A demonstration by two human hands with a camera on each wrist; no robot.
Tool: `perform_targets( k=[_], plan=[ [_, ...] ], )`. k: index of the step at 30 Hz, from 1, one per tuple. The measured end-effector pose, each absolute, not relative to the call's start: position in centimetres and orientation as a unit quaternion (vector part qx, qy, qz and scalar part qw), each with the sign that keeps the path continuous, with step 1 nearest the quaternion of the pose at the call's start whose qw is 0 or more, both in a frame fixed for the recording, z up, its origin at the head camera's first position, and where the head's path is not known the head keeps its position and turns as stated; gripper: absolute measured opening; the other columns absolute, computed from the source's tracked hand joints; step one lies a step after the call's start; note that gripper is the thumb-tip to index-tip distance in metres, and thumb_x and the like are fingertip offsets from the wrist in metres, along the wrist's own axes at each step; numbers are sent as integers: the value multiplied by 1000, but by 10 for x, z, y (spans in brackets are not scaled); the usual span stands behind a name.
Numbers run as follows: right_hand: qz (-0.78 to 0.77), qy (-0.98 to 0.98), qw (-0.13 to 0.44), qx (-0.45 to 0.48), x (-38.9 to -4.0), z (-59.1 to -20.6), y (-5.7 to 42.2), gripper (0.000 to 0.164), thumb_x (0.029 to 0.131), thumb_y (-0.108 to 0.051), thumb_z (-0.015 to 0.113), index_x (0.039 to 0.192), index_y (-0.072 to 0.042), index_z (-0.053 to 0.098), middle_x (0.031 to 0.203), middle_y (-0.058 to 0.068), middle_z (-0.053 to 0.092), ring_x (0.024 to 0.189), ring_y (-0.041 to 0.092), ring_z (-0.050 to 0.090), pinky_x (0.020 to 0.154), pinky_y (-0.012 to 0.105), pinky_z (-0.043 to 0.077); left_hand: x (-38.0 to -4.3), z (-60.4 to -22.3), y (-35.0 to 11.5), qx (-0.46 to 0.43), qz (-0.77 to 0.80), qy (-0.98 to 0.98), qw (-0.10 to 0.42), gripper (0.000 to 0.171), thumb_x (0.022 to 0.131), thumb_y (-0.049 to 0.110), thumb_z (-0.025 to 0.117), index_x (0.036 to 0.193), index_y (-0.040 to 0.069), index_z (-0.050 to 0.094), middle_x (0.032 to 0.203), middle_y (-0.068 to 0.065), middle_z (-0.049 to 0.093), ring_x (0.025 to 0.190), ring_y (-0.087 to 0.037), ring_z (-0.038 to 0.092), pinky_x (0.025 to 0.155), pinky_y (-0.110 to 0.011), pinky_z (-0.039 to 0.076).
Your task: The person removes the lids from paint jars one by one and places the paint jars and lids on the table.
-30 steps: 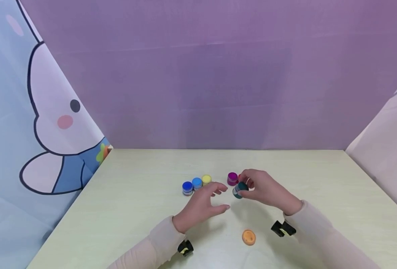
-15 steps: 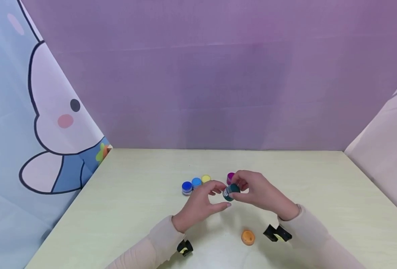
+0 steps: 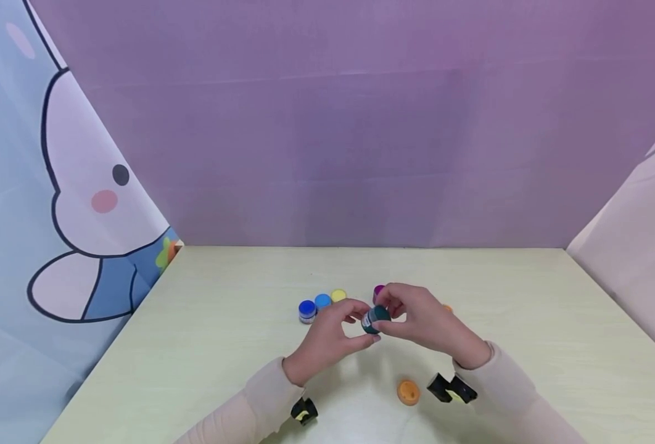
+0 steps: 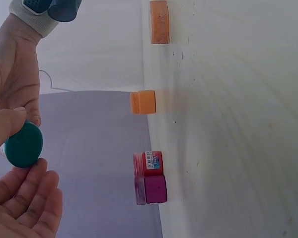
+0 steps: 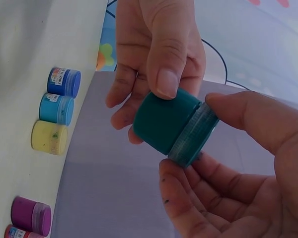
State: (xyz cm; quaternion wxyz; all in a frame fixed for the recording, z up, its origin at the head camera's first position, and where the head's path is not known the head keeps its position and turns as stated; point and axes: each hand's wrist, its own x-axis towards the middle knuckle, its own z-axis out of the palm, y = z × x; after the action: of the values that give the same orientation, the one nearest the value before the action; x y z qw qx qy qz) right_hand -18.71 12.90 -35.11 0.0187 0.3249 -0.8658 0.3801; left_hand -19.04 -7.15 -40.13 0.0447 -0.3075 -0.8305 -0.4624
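Observation:
A dark green paint jar (image 3: 375,319) is held tilted above the table, between both hands. My right hand (image 3: 419,314) pinches its ribbed lid end between thumb and fingertips, as the right wrist view shows. From the other side my left hand (image 3: 330,336) holds the jar's body, thumb on top and fingers behind. In the left wrist view the jar's round green end (image 4: 23,144) faces the camera. A purple jar (image 3: 379,292) stands just behind the right hand, which partly hides it. A red jar (image 4: 153,163) beside the purple one shows in the left wrist view.
Dark blue (image 3: 307,311), light blue (image 3: 322,301) and yellow (image 3: 338,295) jars stand in a row behind the left hand. A flat round orange piece (image 3: 408,391) lies near the front. An orange jar (image 4: 144,101) is mostly hidden behind the right hand in the head view.
The right hand has carried the green jar left and slightly toward me, up to the left hand. The left hand's thumb and fingers have come onto the jar.

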Motion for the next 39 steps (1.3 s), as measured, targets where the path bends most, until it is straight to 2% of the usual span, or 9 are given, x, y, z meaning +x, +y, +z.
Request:
perform_targets(
  k=[10,15,27,33,39],
  plan=[
    [381,-866,11,324,-185,-351,133,19,81,-16,75,91,-11,60,82,-8,58,74,5,56,72,26,52,-190,-402,-70,-320,-465,-824,45,36,78,23,77,110,13,63,98,7,67,90,-6,59,83,-32,51],
    [380,-865,4,327,-185,-351,133,18,81,-16,74,91,-11,60,83,-8,59,74,5,56,72,27,53,-190,-402,-70,-323,-459,-827,40,35,78,22,78,109,13,63,98,9,67,89,-4,58,83,-28,51],
    [371,-860,-13,350,-185,-350,136,21,82,-18,73,96,-9,61,87,-7,61,78,5,59,74,31,54,-190,-402,-72,-320,-469,-823,28,28,78,24,78,103,17,67,96,12,66,87,-3,58,82,-28,51],
    [358,-855,9,377,-183,-352,137,22,82,-18,73,97,-10,60,89,-8,61,80,6,60,75,24,52,-189,-403,-73,-317,-484,-815,28,27,76,26,79,101,17,70,93,12,68,83,-4,58,79,-31,52],
    [349,-844,20,405,-183,-352,139,24,82,-18,74,100,-9,61,91,-7,61,83,7,61,76,26,53,-189,-403,-74,-324,-499,-803,25,27,75,24,80,101,17,72,91,12,69,81,-6,60,78,-37,53]
  ],
)
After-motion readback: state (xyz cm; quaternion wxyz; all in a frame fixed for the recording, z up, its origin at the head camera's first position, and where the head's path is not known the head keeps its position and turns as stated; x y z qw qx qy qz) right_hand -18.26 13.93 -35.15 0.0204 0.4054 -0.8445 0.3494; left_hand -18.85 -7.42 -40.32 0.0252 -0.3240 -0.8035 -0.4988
